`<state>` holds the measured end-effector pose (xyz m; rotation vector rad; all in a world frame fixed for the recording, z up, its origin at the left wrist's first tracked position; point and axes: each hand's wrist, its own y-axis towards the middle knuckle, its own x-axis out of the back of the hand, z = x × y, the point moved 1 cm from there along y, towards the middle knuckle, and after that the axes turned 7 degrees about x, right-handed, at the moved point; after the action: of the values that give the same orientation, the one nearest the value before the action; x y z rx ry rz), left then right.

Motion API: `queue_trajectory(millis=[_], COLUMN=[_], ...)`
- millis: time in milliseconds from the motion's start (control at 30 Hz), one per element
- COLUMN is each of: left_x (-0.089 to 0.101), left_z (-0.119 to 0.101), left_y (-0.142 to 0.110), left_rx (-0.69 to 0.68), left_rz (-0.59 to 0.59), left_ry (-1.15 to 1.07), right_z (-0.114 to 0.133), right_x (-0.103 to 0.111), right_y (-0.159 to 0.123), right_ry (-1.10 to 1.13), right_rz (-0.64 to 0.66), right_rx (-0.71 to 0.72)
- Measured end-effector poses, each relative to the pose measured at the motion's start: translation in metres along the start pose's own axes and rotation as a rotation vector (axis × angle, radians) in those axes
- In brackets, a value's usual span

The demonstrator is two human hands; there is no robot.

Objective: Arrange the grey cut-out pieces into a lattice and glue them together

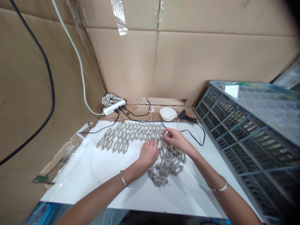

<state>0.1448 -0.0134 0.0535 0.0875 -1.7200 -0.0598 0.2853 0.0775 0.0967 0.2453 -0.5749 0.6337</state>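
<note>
On the white sheet, flat elongated metal frame pieces (pixel 136 135) with open centres stand side by side in rows. My left hand (pixel 149 153) rests just below the rows, its fingers curled together and their tips hidden. At the right end of the middle row, my right hand (pixel 174 139) has thumb and forefinger pinched; what is between them is too small to make out. Under and in front of the right hand lies a loose pile of similar frame pieces (pixel 165 167). An ornate piece (pixel 160 178) with a scalloped edge lies at the pile's near end.
A white bowl (pixel 168 114) and a black glue gun (pixel 187 117) sit at the back. A white power strip (pixel 114 107) with cords stands by a bundle of metal pieces (pixel 111 99). Along the right rises a plastic crate (pixel 232 137); cardboard walls (pixel 126 62) enclose the table.
</note>
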Motion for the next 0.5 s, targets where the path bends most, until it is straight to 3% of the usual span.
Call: queue_trajectory(millis=[100, 200, 333, 500], left_x=[-0.001, 0.005, 0.019, 0.033], left_z=[0.004, 0.019, 0.047, 0.075], left_y=[-0.001, -0.013, -0.039, -0.062], left_rx=[0.032, 0.078, 0.188, 0.372], left_rz=[0.016, 0.093, 0.144, 0.173], left_ry=[0.002, -0.096, -0.221, -0.056], right_z=[-0.001, 0.001, 0.009, 0.02], right_x=[0.005, -0.002, -0.032, -0.077], right_y=[-0.005, -0.009, -0.011, -0.003], right_ry=[0.025, 0.166, 0.282, 0.216], right_rz=[-0.013, 0.06, 0.205, 0.318], right_rx=[-0.02, -0.068, -0.076, -0.002])
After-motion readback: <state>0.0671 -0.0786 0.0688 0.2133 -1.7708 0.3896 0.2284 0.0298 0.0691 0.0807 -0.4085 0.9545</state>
